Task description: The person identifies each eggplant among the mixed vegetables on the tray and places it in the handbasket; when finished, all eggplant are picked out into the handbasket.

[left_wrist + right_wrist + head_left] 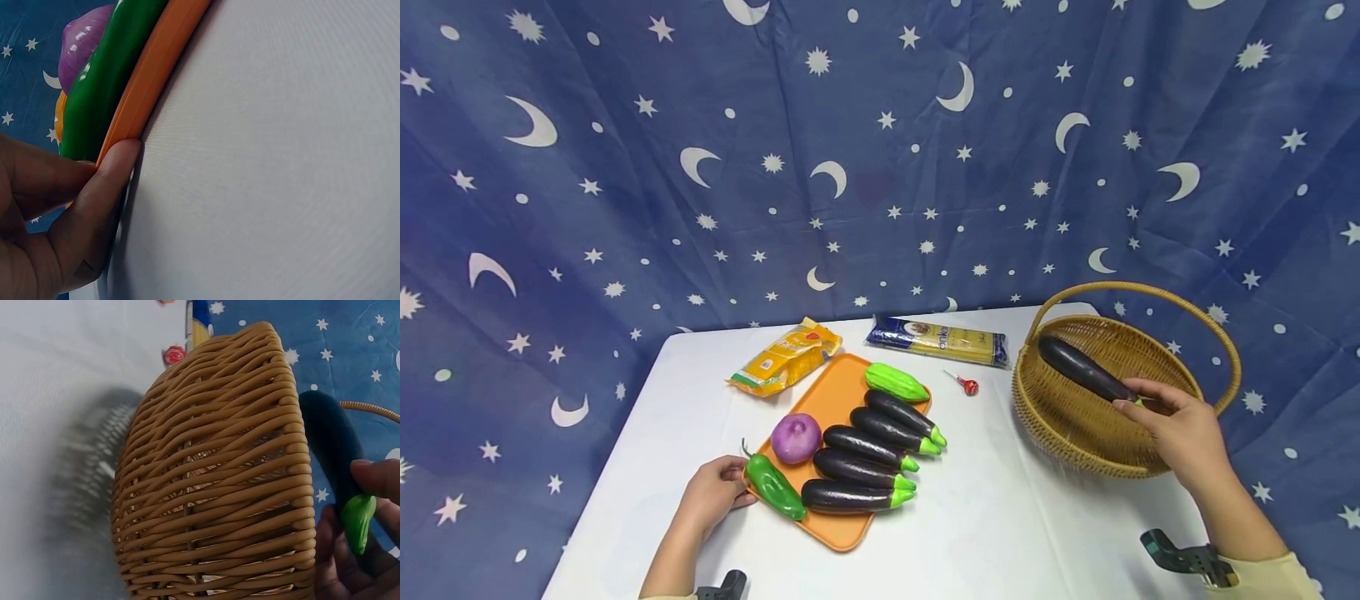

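Over the wicker basket (1037, 417) at the right, my right hand (1180, 425) holds an eggplant (1086, 368) near its green stem end. The right wrist view shows that eggplant (331, 437) just above the basket's rim, pinched between thumb and fingers. My left hand (711, 492) pinches the left edge of an orange tray (842, 537) on the table, thumb and finger on its rim in the left wrist view. On the tray lie several more eggplants (857, 496) in a row, a purple onion (796, 438), a green pepper (775, 487) and a light green ridged vegetable (897, 382).
Behind the tray lie a yellow-orange packet (786, 358) and a pasta bag (938, 340). A red lollipop (970, 387) sits between tray and basket. The basket's tall handle (1150, 290) arches over it. A blue star-patterned cloth (880, 192) hangs behind the white table (977, 517).
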A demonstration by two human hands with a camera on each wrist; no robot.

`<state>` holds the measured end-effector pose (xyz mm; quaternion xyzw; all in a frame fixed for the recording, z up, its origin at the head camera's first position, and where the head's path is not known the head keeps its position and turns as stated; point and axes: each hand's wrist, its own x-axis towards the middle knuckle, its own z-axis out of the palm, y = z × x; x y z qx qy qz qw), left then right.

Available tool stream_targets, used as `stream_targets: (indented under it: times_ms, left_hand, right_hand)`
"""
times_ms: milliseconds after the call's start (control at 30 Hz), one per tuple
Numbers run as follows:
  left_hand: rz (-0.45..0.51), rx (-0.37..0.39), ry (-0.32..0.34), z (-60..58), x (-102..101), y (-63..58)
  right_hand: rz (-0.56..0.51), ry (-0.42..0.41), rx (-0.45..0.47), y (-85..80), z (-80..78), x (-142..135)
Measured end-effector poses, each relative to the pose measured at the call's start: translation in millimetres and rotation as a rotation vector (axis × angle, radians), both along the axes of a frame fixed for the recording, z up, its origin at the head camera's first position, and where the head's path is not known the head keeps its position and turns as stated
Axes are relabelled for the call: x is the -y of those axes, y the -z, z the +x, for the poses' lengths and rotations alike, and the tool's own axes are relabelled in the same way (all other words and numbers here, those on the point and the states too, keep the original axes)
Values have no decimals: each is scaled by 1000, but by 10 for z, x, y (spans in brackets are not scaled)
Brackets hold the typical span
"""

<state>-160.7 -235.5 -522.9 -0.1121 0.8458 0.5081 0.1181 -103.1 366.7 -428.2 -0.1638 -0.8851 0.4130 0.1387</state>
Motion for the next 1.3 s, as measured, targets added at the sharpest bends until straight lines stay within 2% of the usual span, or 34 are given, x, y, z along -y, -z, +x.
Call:
stream_targets:
  times_ms: [300, 600, 1300]
  left_hand:
    - [3, 1, -11, -3, -6, 20]
    - [-19, 1, -19, -9, -20, 15]
    - [7, -6, -18, 2, -20, -3]
  right_hand:
    - [110, -57, 75, 16, -45, -35]
    - [212, -86, 94, 90, -100, -49]
    - [327, -185, 168, 160, -184, -86]
